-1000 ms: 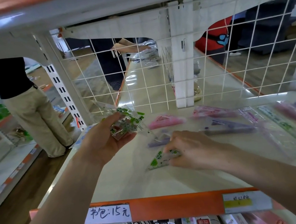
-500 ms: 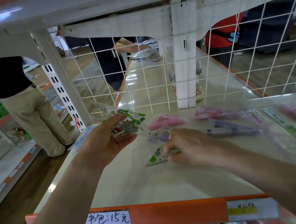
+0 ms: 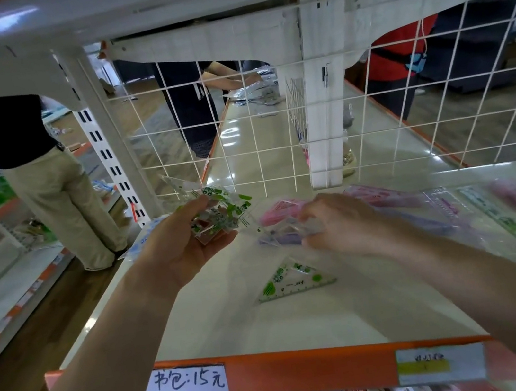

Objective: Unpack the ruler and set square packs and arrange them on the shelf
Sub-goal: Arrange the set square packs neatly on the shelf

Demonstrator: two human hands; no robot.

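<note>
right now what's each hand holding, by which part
Left hand grips a green-printed pack by its left edge; right hand seems to pinch a clear set square at its corner.

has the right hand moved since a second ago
Yes. The right hand left the green set square and went back, away from the orange shelf edge, toward the pack in the left hand.
</note>
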